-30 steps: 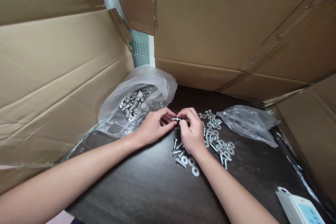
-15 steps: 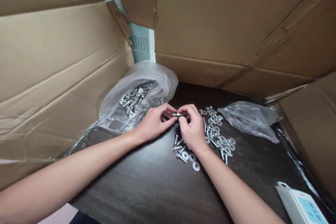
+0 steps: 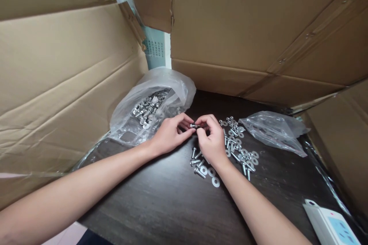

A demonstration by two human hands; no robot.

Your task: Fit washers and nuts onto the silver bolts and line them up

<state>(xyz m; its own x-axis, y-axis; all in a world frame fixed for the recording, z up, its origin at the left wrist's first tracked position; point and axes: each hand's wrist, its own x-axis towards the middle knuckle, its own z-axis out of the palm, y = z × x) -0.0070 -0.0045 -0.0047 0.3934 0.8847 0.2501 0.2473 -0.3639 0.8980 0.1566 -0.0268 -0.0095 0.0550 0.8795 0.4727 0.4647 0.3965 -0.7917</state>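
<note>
Between the fingertips of both hands is a small silver bolt [image 3: 194,125], lying sideways, with what looks like a nut or washer on its shank. My left hand [image 3: 172,133] pinches it at the head end. From the other side, my right hand [image 3: 211,136] closes thumb and fingers around the shank end, hiding its tip. Just below the hands lie several loose bolts [image 3: 200,172] and flat washers [image 3: 215,182] on the dark table [image 3: 161,199]. To the right of my right hand spreads a pile of bolts, washers and nuts [image 3: 238,145].
An open clear plastic bag [image 3: 181,84] full of assembled metal hardware [image 3: 151,107] lies left of the hands. A flattened plastic bag [image 3: 273,130] is at the right. A white power strip [image 3: 330,222] sits at the lower right. Cardboard walls [image 3: 230,26] surround the table.
The hands keep their hold on the bolt with only slight finger movement. The whole view has shifted a little; the things on the table stay where they were.
</note>
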